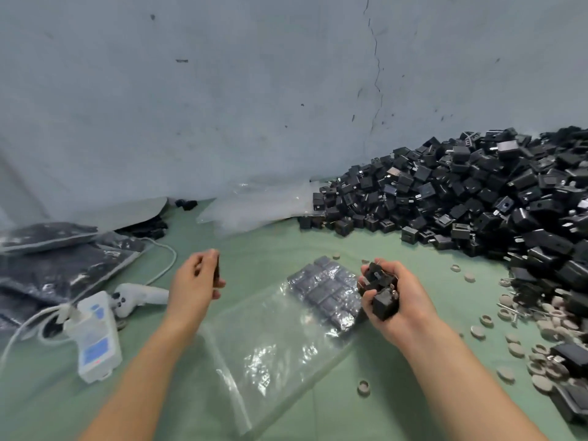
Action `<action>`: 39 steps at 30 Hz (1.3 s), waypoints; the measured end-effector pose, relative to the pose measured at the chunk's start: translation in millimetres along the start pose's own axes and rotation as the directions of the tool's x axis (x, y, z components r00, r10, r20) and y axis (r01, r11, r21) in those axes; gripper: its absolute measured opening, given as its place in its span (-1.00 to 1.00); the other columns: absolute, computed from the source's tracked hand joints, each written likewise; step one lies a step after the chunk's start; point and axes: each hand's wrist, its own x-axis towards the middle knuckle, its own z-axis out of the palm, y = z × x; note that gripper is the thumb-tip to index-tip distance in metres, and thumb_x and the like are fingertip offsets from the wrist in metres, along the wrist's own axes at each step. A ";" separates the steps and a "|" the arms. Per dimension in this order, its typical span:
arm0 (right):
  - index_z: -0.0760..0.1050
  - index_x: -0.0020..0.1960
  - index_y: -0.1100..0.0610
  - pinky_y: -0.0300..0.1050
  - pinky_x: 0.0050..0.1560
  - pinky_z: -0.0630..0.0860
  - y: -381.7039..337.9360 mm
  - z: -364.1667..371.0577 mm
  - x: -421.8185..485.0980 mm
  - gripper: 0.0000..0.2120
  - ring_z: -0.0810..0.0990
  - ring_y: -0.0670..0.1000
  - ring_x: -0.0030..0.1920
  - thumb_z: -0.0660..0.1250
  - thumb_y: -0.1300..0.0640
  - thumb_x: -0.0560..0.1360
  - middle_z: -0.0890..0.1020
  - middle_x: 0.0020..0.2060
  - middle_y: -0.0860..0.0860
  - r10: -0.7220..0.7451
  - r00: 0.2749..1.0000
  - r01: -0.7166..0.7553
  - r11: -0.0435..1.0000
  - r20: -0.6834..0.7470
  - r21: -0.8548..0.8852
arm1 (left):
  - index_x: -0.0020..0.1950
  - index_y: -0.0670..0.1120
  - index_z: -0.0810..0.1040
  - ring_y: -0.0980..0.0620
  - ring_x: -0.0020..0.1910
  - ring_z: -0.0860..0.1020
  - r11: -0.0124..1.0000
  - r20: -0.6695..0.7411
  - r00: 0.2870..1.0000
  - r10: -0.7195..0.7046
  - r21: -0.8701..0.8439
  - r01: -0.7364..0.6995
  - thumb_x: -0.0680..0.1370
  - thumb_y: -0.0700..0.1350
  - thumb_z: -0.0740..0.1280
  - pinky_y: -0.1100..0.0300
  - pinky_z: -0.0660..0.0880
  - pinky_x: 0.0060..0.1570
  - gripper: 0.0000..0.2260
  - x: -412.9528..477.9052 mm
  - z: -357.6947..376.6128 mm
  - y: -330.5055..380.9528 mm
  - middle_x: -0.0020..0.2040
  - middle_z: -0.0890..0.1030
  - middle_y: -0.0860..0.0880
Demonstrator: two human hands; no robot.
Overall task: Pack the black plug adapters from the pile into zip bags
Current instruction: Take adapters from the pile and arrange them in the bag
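- Black, black, black: the big heap of boxy plastic plug adapters (477,198) is solid black, with small silver glints of metal.
- Under it all, a flat table cloth (302,246) in plain pale mint green.
- The clear glossy plastic zip bag (273,345) flashes white glare, and the packed adapters (327,291) inside read dull grey through the film.
- The grey-blue backdrop wall (222,90) is speckled dark, with one thin dark crack line.
- The white oblong plastic device (95,338) carries blue patches.
- Small round caps (477,332), scattered on the right, are beige-grey.

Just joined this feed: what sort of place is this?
Probably a small packing workshop: a big pile of black plastic plug adapters, a clear plastic zip bag partly filled, more filled bags stacked left.
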 end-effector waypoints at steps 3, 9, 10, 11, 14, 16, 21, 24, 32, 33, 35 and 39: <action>0.53 -0.01 0.20 -0.29 -0.58 0.43 9.4 -5.3 -7.8 -0.88 0.53 0.01 -0.25 0.33 0.14 0.55 0.64 -0.18 0.10 -0.026 0.997 0.020 0.995 -0.069 -0.098 | 0.19 -0.20 0.51 -0.06 -0.20 0.58 0.980 -0.020 0.983 -0.182 -0.088 0.179 0.65 -0.13 0.28 0.16 0.55 -0.17 -0.82 -27.7 -44.0 -32.5 -0.08 0.56 -0.16; 0.52 0.02 0.14 -0.28 -0.59 0.44 23.5 -13.3 -21.5 -0.91 0.53 0.02 -0.23 0.32 0.13 0.56 0.64 -0.12 0.10 -0.099 0.984 0.076 0.985 -0.150 -0.154 | 0.17 -0.06 0.49 -0.05 -0.21 0.57 0.972 0.140 0.961 -0.237 0.041 0.233 0.56 -0.36 0.28 0.13 0.49 -0.18 -0.73 -60.0 -63.7 -49.0 -0.09 0.59 -0.06; 0.52 -0.02 0.13 -0.28 -0.60 0.43 25.2 -14.4 -23.5 -0.93 0.52 0.02 -0.23 0.31 0.13 0.56 0.63 -0.13 0.09 -0.106 0.984 0.081 0.983 -0.147 -0.164 | 0.14 -0.01 0.50 0.01 -0.21 0.57 0.973 0.169 0.960 -0.222 0.104 0.207 0.53 -0.38 0.28 0.16 0.50 -0.17 -0.69 -64.8 -66.3 -51.2 -0.08 0.59 0.02; 0.51 -0.05 0.12 -0.28 -0.61 0.42 26.8 -15.5 -25.3 -0.94 0.52 0.02 -0.22 0.30 0.13 0.57 0.62 -0.14 0.09 -0.106 0.984 0.081 0.982 -0.143 -0.171 | 0.08 0.06 0.51 0.06 -0.20 0.58 0.970 0.194 0.959 -0.206 0.170 0.174 0.51 -0.39 0.28 0.19 0.50 -0.15 -0.64 -69.2 -69.3 -52.7 -0.09 0.59 0.09; 0.49 -0.03 0.11 -0.30 -0.61 0.41 30.4 -21.4 -30.2 -0.95 0.51 0.03 -0.23 0.27 0.14 0.58 0.62 -0.15 0.09 -0.099 0.988 0.075 0.979 -0.120 -0.188 | 0.00 0.19 0.48 0.02 -0.22 0.61 0.951 0.226 0.959 -0.172 0.293 0.102 0.48 -0.40 0.25 0.10 0.56 -0.05 -0.56 -77.4 -79.3 -58.0 -0.10 0.63 0.09; 0.48 0.01 0.12 -0.30 -0.62 0.39 32.0 -26.2 -33.6 -0.94 0.51 0.02 -0.26 0.26 0.13 0.59 0.63 -0.20 0.08 -0.087 0.991 0.066 0.978 -0.098 -0.200 | 0.02 0.19 0.49 -0.01 -0.29 0.62 0.956 0.227 0.956 -0.187 0.268 0.123 0.50 -0.38 0.23 0.05 0.61 -0.09 -0.57 -79.1 -83.3 -60.1 -0.09 0.63 0.02; 0.50 0.06 0.12 -0.29 -0.62 0.39 35.8 -35.8 -38.6 -0.90 0.53 0.02 -0.30 0.25 0.14 0.58 0.64 -0.21 0.07 -0.062 0.996 0.049 0.978 -0.056 -0.205 | 0.08 0.02 0.58 0.04 -0.40 0.57 0.975 0.301 0.941 -0.156 0.201 0.098 0.56 -0.29 0.30 0.15 0.57 -0.29 -0.76 -81.8 -79.2 -61.9 -0.20 0.66 -0.04; 0.51 0.03 0.12 -0.31 -0.61 0.39 37.7 -30.8 -38.2 -0.92 0.51 0.03 -0.27 0.27 0.13 0.59 0.64 -0.20 0.10 -0.081 0.996 0.069 0.965 -0.037 -0.253 | 0.05 0.02 0.63 0.14 -0.37 0.55 0.961 0.355 0.924 -0.142 0.274 0.042 0.54 -0.07 0.42 0.14 0.55 -0.24 -0.91 -85.2 -68.4 -60.7 -0.23 0.66 0.06; 0.53 0.01 0.10 -0.30 -0.62 0.37 27.6 -9.7 -21.0 -0.92 0.58 0.00 -0.38 0.27 0.14 0.59 0.67 -0.17 0.08 -0.160 0.987 0.157 0.932 0.018 -0.327 | -0.22 0.08 0.32 -0.02 0.02 0.48 0.744 0.218 0.974 0.058 0.642 -0.187 0.59 0.31 0.14 0.08 0.37 0.05 -0.64 -95.6 -31.8 -55.5 -0.14 0.46 0.12; 0.52 -0.01 0.12 -0.31 -0.63 0.38 24.8 -6.5 -17.3 -0.92 0.58 -0.01 -0.38 0.26 0.14 0.59 0.66 -0.17 0.08 -0.137 0.990 0.136 0.939 0.019 -0.315 | -0.19 0.09 0.31 -0.02 0.06 0.47 0.722 0.233 0.971 0.057 0.662 -0.201 0.61 0.30 0.12 0.08 0.36 0.09 -0.66 -94.6 -30.9 -56.0 -0.09 0.47 0.10; 0.52 -0.01 0.13 -0.30 -0.62 0.39 19.2 -1.5 -7.1 -0.91 0.55 0.01 -0.28 0.26 0.14 0.59 0.64 -0.12 0.09 -0.097 0.995 0.100 0.955 0.025 -0.281 | -0.12 0.12 0.33 0.03 0.09 0.45 0.702 0.284 0.956 0.076 0.665 -0.253 0.63 0.22 0.14 0.12 0.32 0.14 -0.77 -92.1 -35.6 -58.3 -0.03 0.48 0.13; 0.52 0.00 0.09 -0.31 -0.61 0.39 10.0 3.0 17.6 -0.93 0.53 0.00 -0.21 0.27 0.13 0.58 0.65 -0.05 0.07 -0.078 0.996 0.083 0.962 0.032 -0.259 | 0.05 0.17 0.40 0.21 0.06 0.38 0.707 0.427 0.882 0.198 0.561 -0.430 0.62 0.10 0.19 0.26 0.28 0.12 -0.94 -87.8 -54.6 -65.0 -0.02 0.43 0.24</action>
